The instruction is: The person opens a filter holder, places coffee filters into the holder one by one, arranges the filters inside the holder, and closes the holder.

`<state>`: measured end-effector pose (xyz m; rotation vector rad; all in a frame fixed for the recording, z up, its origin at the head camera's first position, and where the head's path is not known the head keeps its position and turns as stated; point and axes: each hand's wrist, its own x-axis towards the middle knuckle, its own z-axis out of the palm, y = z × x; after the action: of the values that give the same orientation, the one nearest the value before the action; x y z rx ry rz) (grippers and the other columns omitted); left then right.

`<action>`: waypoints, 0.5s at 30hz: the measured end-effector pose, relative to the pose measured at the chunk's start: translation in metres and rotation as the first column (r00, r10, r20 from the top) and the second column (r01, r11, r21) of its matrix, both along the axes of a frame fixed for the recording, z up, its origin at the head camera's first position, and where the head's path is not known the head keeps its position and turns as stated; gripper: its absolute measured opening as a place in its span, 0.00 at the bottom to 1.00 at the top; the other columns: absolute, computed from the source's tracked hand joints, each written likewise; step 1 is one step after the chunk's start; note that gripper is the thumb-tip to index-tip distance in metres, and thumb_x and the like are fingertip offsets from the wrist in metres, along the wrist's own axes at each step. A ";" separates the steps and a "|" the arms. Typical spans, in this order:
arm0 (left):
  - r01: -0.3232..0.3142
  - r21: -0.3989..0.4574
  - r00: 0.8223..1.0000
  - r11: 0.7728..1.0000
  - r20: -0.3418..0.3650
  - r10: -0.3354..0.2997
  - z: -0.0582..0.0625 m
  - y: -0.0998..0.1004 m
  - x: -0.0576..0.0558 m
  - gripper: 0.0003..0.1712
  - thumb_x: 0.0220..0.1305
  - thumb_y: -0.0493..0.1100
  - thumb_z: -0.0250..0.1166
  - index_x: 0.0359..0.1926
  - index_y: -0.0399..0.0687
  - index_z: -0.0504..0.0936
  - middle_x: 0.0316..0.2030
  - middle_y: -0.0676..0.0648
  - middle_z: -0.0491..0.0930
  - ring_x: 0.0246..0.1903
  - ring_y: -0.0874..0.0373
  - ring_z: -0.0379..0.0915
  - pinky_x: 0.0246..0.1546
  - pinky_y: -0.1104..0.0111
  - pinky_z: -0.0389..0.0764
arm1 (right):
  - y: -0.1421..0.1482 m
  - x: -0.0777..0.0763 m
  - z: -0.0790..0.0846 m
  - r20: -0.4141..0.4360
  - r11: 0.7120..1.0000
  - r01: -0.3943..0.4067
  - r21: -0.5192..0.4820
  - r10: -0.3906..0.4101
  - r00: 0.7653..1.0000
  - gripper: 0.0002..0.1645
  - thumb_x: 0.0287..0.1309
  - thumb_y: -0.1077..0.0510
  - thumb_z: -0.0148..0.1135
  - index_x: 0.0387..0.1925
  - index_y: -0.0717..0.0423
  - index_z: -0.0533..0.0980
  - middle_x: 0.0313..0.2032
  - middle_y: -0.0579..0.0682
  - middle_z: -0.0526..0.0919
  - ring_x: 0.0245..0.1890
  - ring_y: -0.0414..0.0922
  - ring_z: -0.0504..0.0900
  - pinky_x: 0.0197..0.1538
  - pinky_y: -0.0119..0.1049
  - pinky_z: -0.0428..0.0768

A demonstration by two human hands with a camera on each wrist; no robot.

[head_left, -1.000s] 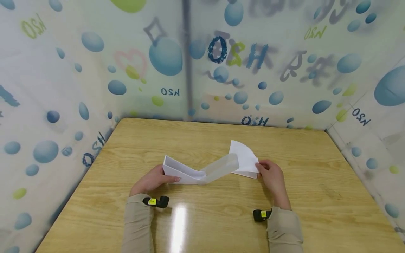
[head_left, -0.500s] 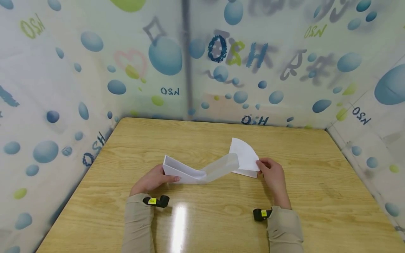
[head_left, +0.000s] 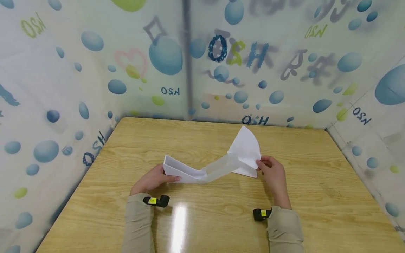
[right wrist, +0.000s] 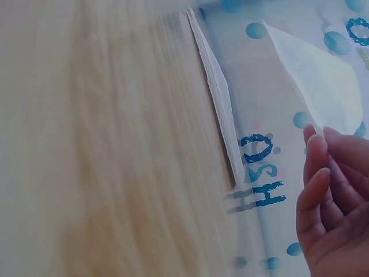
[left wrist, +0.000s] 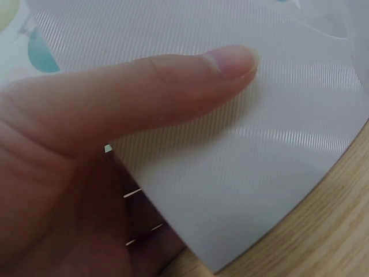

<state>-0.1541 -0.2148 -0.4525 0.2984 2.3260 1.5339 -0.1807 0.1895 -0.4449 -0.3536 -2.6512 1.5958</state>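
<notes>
My left hand (head_left: 154,180) grips a narrow white holder (head_left: 181,176) at its left end, thumb on the near side. In the left wrist view that thumb lies across the holder's finely ribbed face (left wrist: 277,190). A translucent cover (head_left: 221,167) slants up to the right from the holder's low end. Between thumb and fingertips, my right hand (head_left: 273,175) pinches the edge of a fan-shaped white paper filter (head_left: 248,146). Below it lies a white stack of paper (head_left: 246,171), apart from the raised filter in the right wrist view. The cover overlaps the papers in the head view.
All of this is on or over a wood-grain table (head_left: 209,218). Patterned curtains (head_left: 202,80) with blue drops stand behind its far edge and along both sides. Both wrists wear small black cameras (head_left: 261,215).
The right fingers have lifted and tilted the fan-shaped paper filter, so its tip stands higher and more of the white stack below shows. The left hand and the holder have stayed in place.
</notes>
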 end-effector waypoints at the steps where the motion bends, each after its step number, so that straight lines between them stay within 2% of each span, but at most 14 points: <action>1: 0.002 0.000 1.000 1.000 -0.003 -0.002 0.000 0.000 0.000 0.27 0.48 0.53 0.71 0.49 0.50 0.76 0.45 0.48 0.78 0.43 0.53 0.71 0.42 0.62 0.70 | 0.000 0.000 0.000 -0.001 1.000 0.004 -0.001 -0.004 1.000 0.20 0.60 0.47 0.57 0.47 0.56 0.74 0.39 0.54 0.80 0.35 0.48 0.79 0.38 0.36 0.75; 6: 0.008 -0.002 1.000 1.000 -0.013 -0.008 -0.001 -0.001 0.000 0.26 0.49 0.52 0.71 0.49 0.50 0.76 0.45 0.48 0.78 0.43 0.54 0.72 0.42 0.62 0.70 | -0.003 -0.001 0.001 -0.023 1.000 0.016 -0.012 -0.016 1.000 0.20 0.58 0.46 0.59 0.46 0.56 0.74 0.37 0.53 0.81 0.33 0.45 0.79 0.38 0.36 0.76; 11: 0.005 0.002 1.000 1.000 -0.002 -0.005 -0.001 0.000 0.000 0.26 0.49 0.53 0.71 0.49 0.50 0.76 0.44 0.48 0.78 0.42 0.54 0.72 0.42 0.62 0.70 | -0.006 0.001 0.002 -0.081 0.999 0.007 -0.038 -0.011 0.997 0.19 0.59 0.49 0.59 0.45 0.59 0.75 0.37 0.54 0.81 0.30 0.41 0.79 0.34 0.35 0.79; 15: -0.001 0.000 1.000 1.000 0.003 0.001 -0.001 0.000 0.000 0.28 0.49 0.52 0.71 0.50 0.49 0.75 0.45 0.48 0.78 0.43 0.54 0.71 0.42 0.63 0.70 | -0.009 0.002 0.003 -0.105 0.999 0.020 -0.042 -0.025 0.994 0.18 0.59 0.50 0.59 0.44 0.58 0.75 0.38 0.54 0.81 0.31 0.41 0.79 0.37 0.36 0.80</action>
<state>-0.1544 -0.2151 -0.4537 0.2952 2.3243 1.5344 -0.1784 0.1805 -0.4418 -0.2908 -2.5314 1.6167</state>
